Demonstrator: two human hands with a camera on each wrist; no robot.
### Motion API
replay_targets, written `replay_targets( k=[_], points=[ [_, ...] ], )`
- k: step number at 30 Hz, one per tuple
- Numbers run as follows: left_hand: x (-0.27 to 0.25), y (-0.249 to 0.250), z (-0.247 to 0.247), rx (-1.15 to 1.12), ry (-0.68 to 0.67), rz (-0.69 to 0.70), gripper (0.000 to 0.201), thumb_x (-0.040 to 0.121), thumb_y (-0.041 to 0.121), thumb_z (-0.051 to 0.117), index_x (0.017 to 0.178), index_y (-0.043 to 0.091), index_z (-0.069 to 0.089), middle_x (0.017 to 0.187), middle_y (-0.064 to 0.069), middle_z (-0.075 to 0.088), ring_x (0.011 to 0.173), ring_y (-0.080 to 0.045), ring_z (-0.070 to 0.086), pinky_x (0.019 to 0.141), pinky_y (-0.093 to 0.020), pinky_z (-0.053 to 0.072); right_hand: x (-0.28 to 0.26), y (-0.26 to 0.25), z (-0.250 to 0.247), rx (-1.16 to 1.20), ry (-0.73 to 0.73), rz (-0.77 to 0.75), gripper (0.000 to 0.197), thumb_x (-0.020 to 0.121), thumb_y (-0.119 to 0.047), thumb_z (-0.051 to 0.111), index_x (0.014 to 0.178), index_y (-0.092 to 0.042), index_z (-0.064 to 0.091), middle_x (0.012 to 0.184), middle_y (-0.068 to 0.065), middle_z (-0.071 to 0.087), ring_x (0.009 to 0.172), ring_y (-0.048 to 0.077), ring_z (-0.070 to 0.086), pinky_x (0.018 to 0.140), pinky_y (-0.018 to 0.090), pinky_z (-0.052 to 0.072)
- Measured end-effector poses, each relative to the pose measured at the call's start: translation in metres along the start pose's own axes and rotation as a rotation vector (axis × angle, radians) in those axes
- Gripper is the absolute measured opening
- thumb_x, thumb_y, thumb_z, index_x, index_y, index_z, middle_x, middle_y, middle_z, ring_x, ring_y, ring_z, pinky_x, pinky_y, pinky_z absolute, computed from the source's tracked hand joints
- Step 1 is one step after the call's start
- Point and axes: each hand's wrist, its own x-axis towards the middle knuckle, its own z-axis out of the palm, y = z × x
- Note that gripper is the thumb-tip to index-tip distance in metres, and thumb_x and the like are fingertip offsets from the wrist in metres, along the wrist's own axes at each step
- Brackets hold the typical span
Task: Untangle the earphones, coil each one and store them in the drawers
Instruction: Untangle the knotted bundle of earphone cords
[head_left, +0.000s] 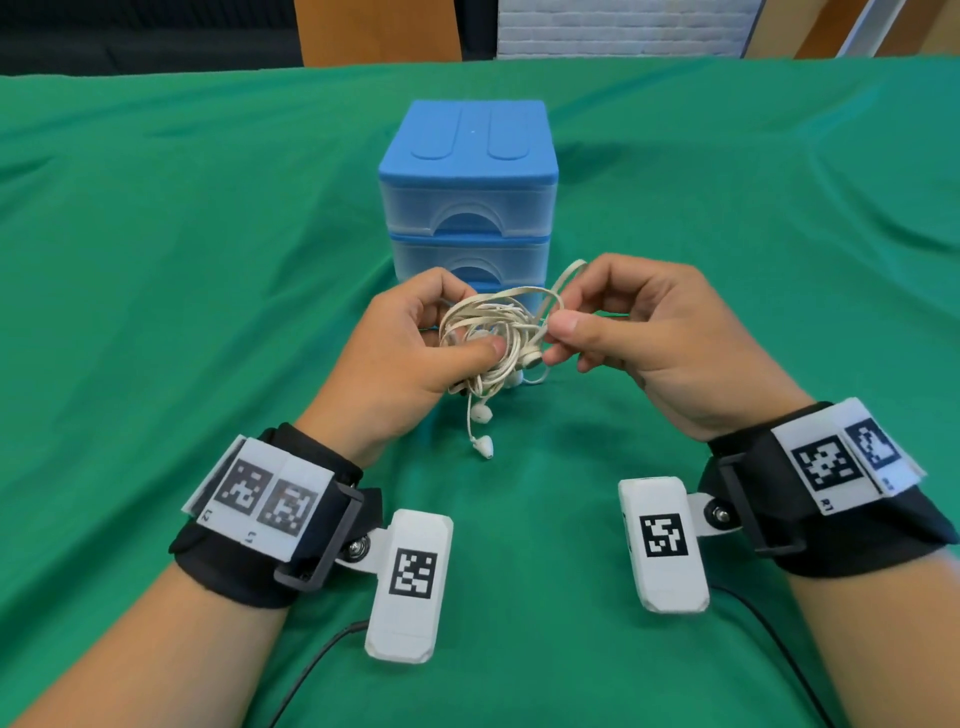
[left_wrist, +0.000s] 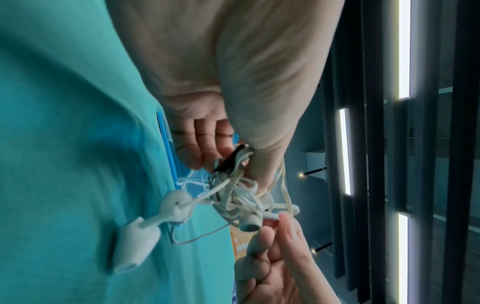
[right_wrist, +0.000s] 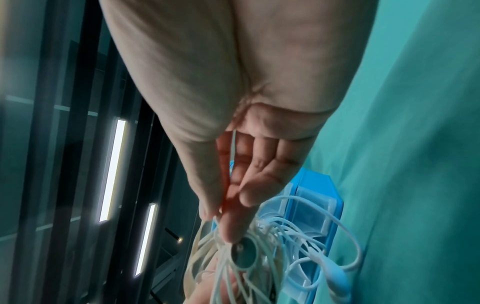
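Note:
A knotted bundle of white earphones (head_left: 493, 332) hangs between my two hands, above the green cloth and in front of the blue drawer unit (head_left: 467, 171). My left hand (head_left: 415, 348) grips the bundle, thumb pressed on the cords. My right hand (head_left: 613, 322) pinches a cord loop at the bundle's right side. Two earbuds (head_left: 482, 447) dangle below on thin cords. In the left wrist view the tangle (left_wrist: 241, 197) sits under my left thumb, with earbuds (left_wrist: 145, 232) hanging near the cloth. In the right wrist view, cords (right_wrist: 272, 246) fan out below my right fingertips (right_wrist: 231, 228).
The drawer unit's drawers (head_left: 467, 213) are pushed in; its lowest one is hidden behind my hands. Green cloth (head_left: 208, 260) covers the whole table. Wooden chair backs (head_left: 374, 31) stand beyond the far edge. Black cables (head_left: 311, 670) trail from the wrist cameras near the front edge.

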Motion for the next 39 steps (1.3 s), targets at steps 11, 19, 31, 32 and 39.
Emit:
replay_targets(
  k=[11,19,31,32,39],
  points=[
    [0.001,0.001,0.003,-0.168,-0.033,-0.040,0.024,0.080,-0.007,0.075,0.088,0.010,0.060,0.074,0.002,0.068,0.061,-0.008,0.060,0.060,-0.018,0.048,0.003,0.002,0.004,-0.002,0.144,-0.142,0.015,0.083,0.011,0.070,0.082,-0.002,0.062,0.077,0.017,0.069,0.075,0.026,0.074,0.064,0.025,0.054],
    [0.000,-0.001,0.002,-0.204,-0.053,-0.055,0.029,0.076,-0.004,0.078,0.097,0.008,0.061,0.087,-0.007,0.069,0.069,-0.015,0.065,0.061,-0.023,0.052,0.002,0.007,0.005,-0.043,0.017,-0.026,0.016,0.073,0.007,0.076,0.075,0.000,0.062,0.084,0.021,0.069,0.082,0.034,0.071,0.077,0.039,0.058],
    [-0.002,-0.001,0.002,-0.301,-0.122,-0.190,0.032,0.079,0.011,0.073,0.108,0.006,0.063,0.095,-0.011,0.069,0.082,-0.026,0.061,0.074,-0.036,0.048,-0.002,0.002,0.006,-0.098,-0.017,-0.031,0.023,0.071,0.006,0.081,0.072,0.007,0.058,0.081,0.011,0.067,0.075,0.029,0.065,0.087,0.059,0.053],
    [-0.002,-0.001,0.001,-0.299,-0.133,-0.202,0.034,0.081,0.017,0.072,0.112,0.007,0.063,0.098,-0.010,0.069,0.084,-0.024,0.061,0.075,-0.035,0.049,-0.003,0.000,0.005,-0.097,-0.012,-0.038,0.023,0.071,0.005,0.081,0.072,0.006,0.058,0.081,0.011,0.068,0.075,0.028,0.065,0.088,0.059,0.053],
    [-0.002,-0.003,0.009,-0.115,-0.145,-0.120,0.046,0.076,0.014,0.079,0.118,0.006,0.062,0.101,-0.003,0.070,0.090,-0.016,0.062,0.080,-0.033,0.052,-0.002,-0.001,0.000,-0.134,-0.016,-0.025,0.017,0.076,0.009,0.077,0.077,0.009,0.060,0.082,0.019,0.069,0.077,0.030,0.069,0.085,0.054,0.055]
  ],
)
